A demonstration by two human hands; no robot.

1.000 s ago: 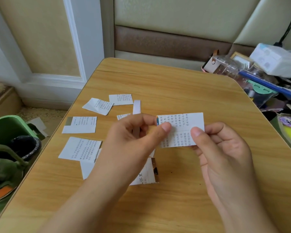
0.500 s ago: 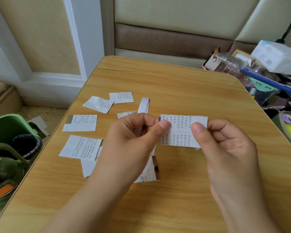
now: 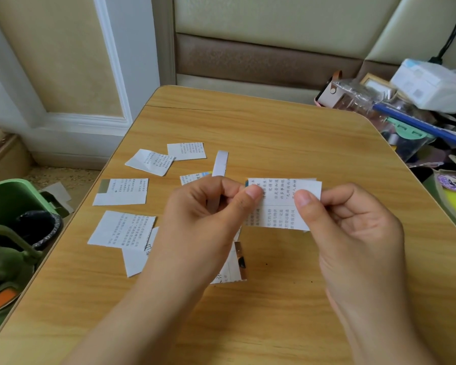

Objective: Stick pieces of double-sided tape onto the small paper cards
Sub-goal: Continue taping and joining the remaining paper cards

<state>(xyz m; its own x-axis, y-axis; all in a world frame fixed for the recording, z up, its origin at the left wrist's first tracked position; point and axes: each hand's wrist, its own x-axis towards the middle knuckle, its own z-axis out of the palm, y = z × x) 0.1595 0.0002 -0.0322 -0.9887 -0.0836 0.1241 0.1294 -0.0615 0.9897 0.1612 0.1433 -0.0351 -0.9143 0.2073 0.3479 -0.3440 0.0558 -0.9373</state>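
A small printed paper card (image 3: 279, 204) is held above the wooden table (image 3: 287, 138) between both hands. My left hand (image 3: 206, 214) pinches its left edge with thumb and forefinger. My right hand (image 3: 353, 227) pinches its right edge. A white strip of tape (image 3: 221, 163) sticks up behind my left hand, its lower end hidden by the fingers. Several more printed cards lie on the table to the left, among them a large card (image 3: 121, 230), a card with a grey corner (image 3: 121, 192) and two far cards (image 3: 150, 162) (image 3: 186, 150).
A green bin (image 3: 8, 198) with a dark bag stands on the floor at the left, beside the table edge. Cluttered boxes, a blue pen (image 3: 419, 123) and a white pack (image 3: 432, 85) crowd the right side beyond the table. A padded wall panel lies behind.
Both hands and the card have shifted slightly right and up in view. The white strip now shows more clearly behind my left hand. The grip on the card is unchanged.
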